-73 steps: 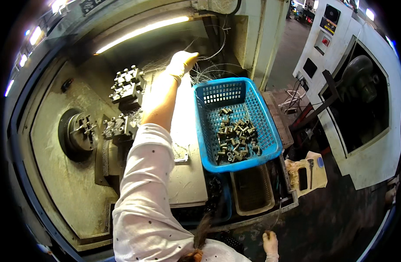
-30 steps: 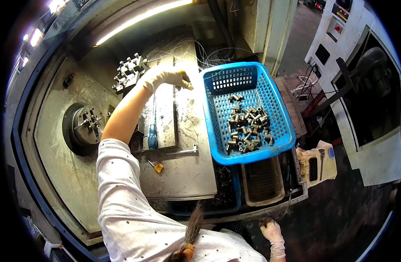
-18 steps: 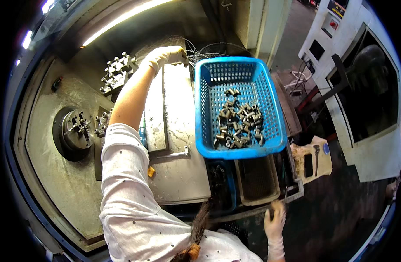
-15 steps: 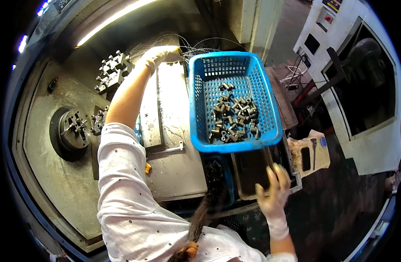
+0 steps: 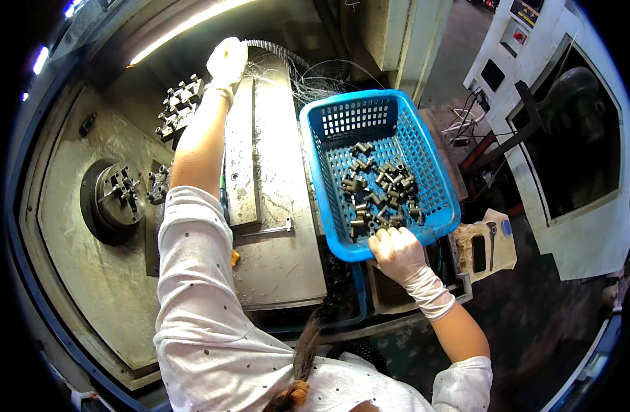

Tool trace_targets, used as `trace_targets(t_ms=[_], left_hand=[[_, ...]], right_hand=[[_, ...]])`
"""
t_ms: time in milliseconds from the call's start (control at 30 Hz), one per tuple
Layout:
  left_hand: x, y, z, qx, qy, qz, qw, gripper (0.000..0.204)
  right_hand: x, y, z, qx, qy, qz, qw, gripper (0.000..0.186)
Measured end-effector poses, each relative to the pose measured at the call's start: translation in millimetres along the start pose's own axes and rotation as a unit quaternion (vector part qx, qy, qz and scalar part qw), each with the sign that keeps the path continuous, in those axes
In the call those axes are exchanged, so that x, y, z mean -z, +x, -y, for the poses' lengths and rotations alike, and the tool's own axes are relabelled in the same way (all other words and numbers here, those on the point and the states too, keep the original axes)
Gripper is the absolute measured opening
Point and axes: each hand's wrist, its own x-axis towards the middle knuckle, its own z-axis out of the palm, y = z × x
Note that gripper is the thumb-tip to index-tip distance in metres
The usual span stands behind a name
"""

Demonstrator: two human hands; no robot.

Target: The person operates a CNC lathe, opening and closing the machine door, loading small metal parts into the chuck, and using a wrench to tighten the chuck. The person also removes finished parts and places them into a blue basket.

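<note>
My right hand (image 5: 399, 257), in a pale glove, is closed over the near rim of a blue plastic basket (image 5: 449, 221). Several short metal cylindrical parts (image 5: 390, 182) lie loose on the basket's slotted bottom. Far off to the left, my gloved left hand (image 5: 227, 63) is closed in a fist above the far end of a metal plate (image 5: 244, 147). A ribbed grey hose (image 5: 280, 50) runs off to the right from beside that fist. What the left fingers hold, if anything, is hidden. Thin tangled metal shavings (image 5: 308, 86) lie between the left hand and the basket.
A round machine chuck (image 5: 120, 194) and a block with bolts (image 5: 181, 106) stand at the left. On the metal bed lies a small T-shaped tool (image 5: 270, 228). A phone (image 5: 478, 254) and a wrench (image 5: 493, 246) rest on cardboard at the right. Below the basket sits a dark tray.
The right hand has come up and left from beside the basket and taken hold of its near rim. The left hand has moved farther away and left. The basket shows slightly lower and farther right.
</note>
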Motion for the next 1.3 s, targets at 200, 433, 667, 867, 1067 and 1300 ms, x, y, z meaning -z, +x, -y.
trace_targets(t_ms=[200, 433, 667, 867, 1067, 1300], left_hand=[[-53, 43, -68, 0.091, 0.493, 0.013, 0.865, 0.022], [-65, 34, -49, -0.155, 0.238, 0.155, 0.946, 0.020], [-71, -55, -33, -0.083, 0.376, 0.476, 0.791, 0.061], [-65, -49, -42, -0.161, 0.368, 0.501, 0.766, 0.047], [-66, -57, -51, -0.028, 0.372, 0.596, 0.711, 0.028], [-137, -73, -15, 0.009, 0.248, 0.348, 0.904, 0.019]], right_hand=[[2, -11, -6, -0.015, 0.003, 0.009, 1.000, 0.010], [4, -12, -4, -0.007, 0.039, 0.008, 0.999, 0.010], [3, -15, -4, -0.030, 0.049, 0.010, 0.998, 0.010], [5, -13, -1, -0.022, 0.045, 0.016, 0.999, 0.010], [5, -10, 0, -0.014, 0.031, 0.007, 0.999, 0.011], [2, -15, -1, -0.031, 0.015, 0.015, 0.999, 0.011]])
